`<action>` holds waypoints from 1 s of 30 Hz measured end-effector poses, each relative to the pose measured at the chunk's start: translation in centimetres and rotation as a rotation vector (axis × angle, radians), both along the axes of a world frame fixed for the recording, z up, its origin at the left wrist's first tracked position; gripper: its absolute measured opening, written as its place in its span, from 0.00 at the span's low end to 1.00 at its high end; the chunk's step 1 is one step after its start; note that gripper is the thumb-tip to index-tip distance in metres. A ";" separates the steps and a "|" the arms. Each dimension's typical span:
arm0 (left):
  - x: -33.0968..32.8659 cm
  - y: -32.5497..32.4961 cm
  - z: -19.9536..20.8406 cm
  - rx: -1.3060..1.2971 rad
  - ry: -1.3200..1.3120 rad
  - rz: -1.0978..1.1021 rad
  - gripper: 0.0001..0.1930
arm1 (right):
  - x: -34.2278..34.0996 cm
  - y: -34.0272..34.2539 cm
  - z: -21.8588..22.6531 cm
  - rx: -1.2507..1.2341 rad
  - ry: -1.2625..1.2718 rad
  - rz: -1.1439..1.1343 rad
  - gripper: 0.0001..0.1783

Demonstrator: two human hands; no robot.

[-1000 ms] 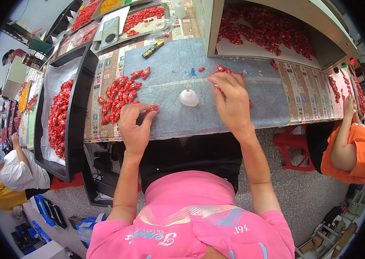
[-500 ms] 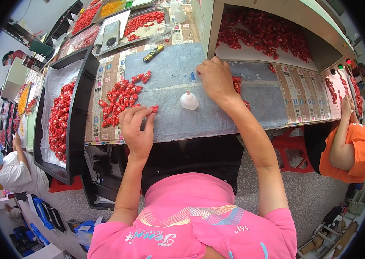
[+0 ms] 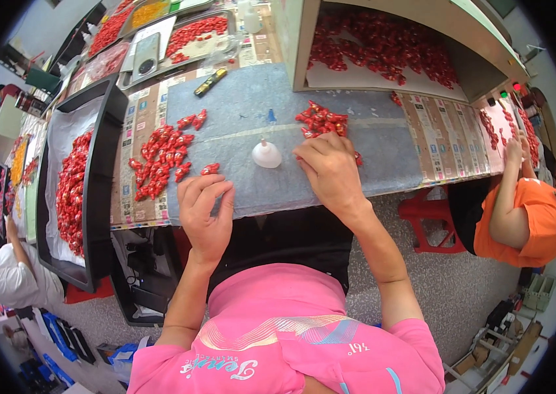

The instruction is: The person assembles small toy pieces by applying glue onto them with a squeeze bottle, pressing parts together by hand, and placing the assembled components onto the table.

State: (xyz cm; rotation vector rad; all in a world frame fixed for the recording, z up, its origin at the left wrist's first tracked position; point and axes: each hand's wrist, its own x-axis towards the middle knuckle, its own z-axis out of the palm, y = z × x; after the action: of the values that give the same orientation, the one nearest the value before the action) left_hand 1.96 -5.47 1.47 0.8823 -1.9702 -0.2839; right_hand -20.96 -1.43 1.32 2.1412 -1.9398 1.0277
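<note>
My left hand [image 3: 204,209] hovers over the near edge of the blue-grey mat [image 3: 225,154], its thumb and fingertips pinched together. What they hold, if anything, is hidden. Just beyond its fingers lies a single glossy red piece [image 3: 210,169], with a loose heap of similar red pieces [image 3: 163,157] farther left. My right hand [image 3: 333,167] is at the near side of a smaller red pile [image 3: 320,119]; its fingers are curled and closed, and their contents cannot be made out. Between the hands stands a white, dome-shaped squeeze bottle [image 3: 266,155] with a thin tip.
A black tray [image 3: 112,131] of red pieces stands at left. A pale open-fronted box [image 3: 383,82] holding many more rises at the back right. A yellow-and-black tube [image 3: 210,82], a small blue item [image 3: 271,115] and a phone [image 3: 147,52] lie farther back. Co-workers sit at both sides.
My right hand has drawn back from near the box toward me, uncovering the right pile. My left hand has pulled slightly away from the single red piece. The whole view has shifted a little.
</note>
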 end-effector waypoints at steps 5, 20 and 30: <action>-0.7 0.3 0.0 0.029 0.012 -0.035 0.11 | -2.0 0.7 -0.5 -0.119 -0.166 0.029 0.12; -1.6 1.8 -0.1 0.092 0.021 -0.099 0.09 | -2.5 1.6 -0.1 -0.025 -0.131 -0.232 0.18; -2.4 3.0 -0.4 0.155 0.068 -0.182 0.10 | -2.7 1.2 -0.1 0.094 -0.114 -0.226 0.17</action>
State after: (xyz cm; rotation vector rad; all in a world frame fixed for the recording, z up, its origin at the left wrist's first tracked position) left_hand -0.44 -2.48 1.11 0.7796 -1.9873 -0.5713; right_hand -23.63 -0.21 1.17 1.8866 -2.2622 1.0560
